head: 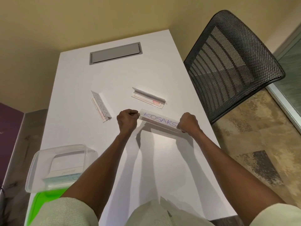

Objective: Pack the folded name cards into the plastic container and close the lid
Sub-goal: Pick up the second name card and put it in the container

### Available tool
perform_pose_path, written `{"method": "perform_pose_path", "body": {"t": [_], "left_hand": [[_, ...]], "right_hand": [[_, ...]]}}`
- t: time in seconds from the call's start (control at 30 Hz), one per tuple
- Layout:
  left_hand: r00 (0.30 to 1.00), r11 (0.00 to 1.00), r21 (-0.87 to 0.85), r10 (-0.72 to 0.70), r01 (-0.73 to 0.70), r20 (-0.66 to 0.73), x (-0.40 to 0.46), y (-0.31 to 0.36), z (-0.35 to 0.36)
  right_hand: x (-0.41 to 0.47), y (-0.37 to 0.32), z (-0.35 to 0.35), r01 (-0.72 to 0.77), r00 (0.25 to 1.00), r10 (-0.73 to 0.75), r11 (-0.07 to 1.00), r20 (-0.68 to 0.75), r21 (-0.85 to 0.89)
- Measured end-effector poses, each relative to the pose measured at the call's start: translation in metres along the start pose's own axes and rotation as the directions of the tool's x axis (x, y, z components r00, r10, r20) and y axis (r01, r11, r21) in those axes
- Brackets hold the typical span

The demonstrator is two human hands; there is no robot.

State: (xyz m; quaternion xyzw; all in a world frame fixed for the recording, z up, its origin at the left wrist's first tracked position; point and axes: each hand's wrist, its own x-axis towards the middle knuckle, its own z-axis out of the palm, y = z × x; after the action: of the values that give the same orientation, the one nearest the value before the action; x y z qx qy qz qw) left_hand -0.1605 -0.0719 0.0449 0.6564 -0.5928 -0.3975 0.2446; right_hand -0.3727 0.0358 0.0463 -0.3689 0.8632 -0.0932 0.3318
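While the left hand (128, 119) and right hand (187, 122) pinch the ends of 1 card (158, 119) above the counter (78, 128), 2 cards (101, 106) (149, 98) lie unpacked; the bin (60, 167) holds some, its lid (40, 199) off.

Left hand (127, 117), right hand (187, 122) fisted.

warm light, hard shadows, bent edges

light was warm and even, coming from above and behind; both forearms threw long double shadows down the white table (162, 75). wide-angle distortion curved the table edges and the mesh chair (231, 62). the sleeves at the bottom were soft, out of focus.
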Motion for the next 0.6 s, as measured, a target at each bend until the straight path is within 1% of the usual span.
{"method": "perform_pose_path", "body": {"t": [0.07,0.13,0.2,0.27,0.4,0.6], "left_hand": [[0.997,0.991,-0.111,-0.077,0.073,-0.031,0.0,-0.002,-0.004],[0.985,0.966,-0.208,-0.166,0.154,-0.043,-0.001,-0.005,-0.008],[0.973,0.939,-0.272,-0.228,0.209,-0.038,-0.002,-0.011,-0.012],[0.965,0.922,-0.3,-0.261,0.243,-0.019,-0.004,-0.017,-0.014],[0.965,0.932,-0.252,-0.263,0.259,0.018,-0.005,-0.027,-0.016],[0.987,0.984,-0.08,-0.159,0.16,0.019,-0.005,-0.041,-0.014]], "right_hand": [[0.001,-0.002,0.002,0.05,0.998,-0.05,0.999,-0.049,-0.005],[0.0,-0.002,0.005,0.091,0.987,-0.083,0.994,-0.136,0.056],[-0.004,-0.002,0.008,0.127,0.973,-0.1,0.985,-0.21,0.118],[-0.004,0.0,0.013,0.164,0.962,-0.126,0.976,-0.244,0.141],[-0.001,0.0,0.022,0.205,0.953,-0.149,0.958,-0.266,0.199],[0.001,0.003,0.038,0.275,0.91,-0.189,0.941,-0.368,0.197]]}}
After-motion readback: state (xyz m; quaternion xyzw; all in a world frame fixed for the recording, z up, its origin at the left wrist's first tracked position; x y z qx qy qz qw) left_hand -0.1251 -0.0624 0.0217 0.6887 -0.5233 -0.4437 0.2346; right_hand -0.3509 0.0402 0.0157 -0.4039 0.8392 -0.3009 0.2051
